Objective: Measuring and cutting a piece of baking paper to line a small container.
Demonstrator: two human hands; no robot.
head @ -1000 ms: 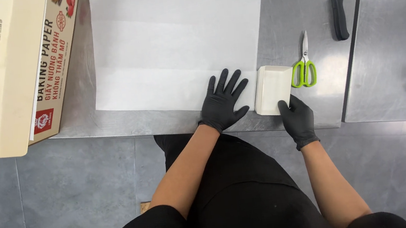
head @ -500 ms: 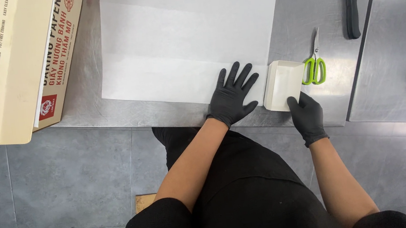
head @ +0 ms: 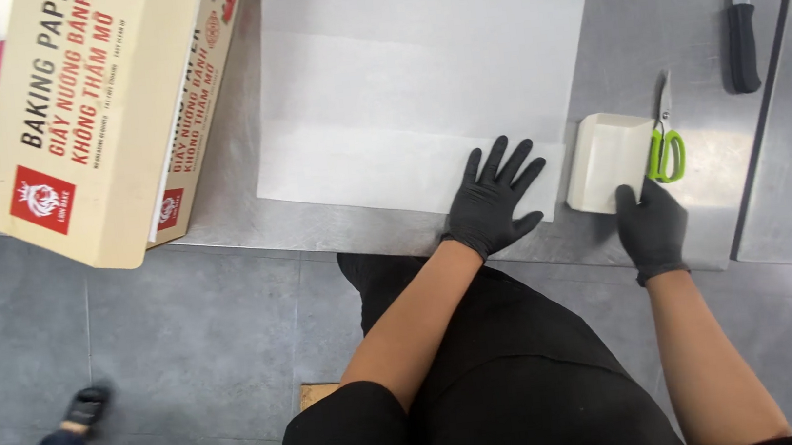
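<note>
A white sheet of baking paper (head: pixel 403 104) lies flat on the steel table (head: pixel 318 226). My left hand (head: pixel 495 200), in a black glove, presses flat with spread fingers on the sheet's near right corner. My right hand (head: pixel 651 225), also gloved in black, rests at the table's front edge and touches the near edge of a cream plastic scraper (head: pixel 605 159). The scraper lies just right of the sheet. Green-handled scissors (head: pixel 664 140) lie against the scraper's right side.
A long cardboard box of baking paper (head: pixel 100 116) overhangs the table's front left. A black-handled knife (head: pixel 741 29) lies at the far right. A seam (head: pixel 767 115) divides this table from another one. Another person's foot (head: pixel 82 408) stands on the grey floor tiles.
The view has shifted, so everything sits further right in the picture. Both hands keep their places on the sheet and the scraper. Another person's foot has come into view at lower left.
</note>
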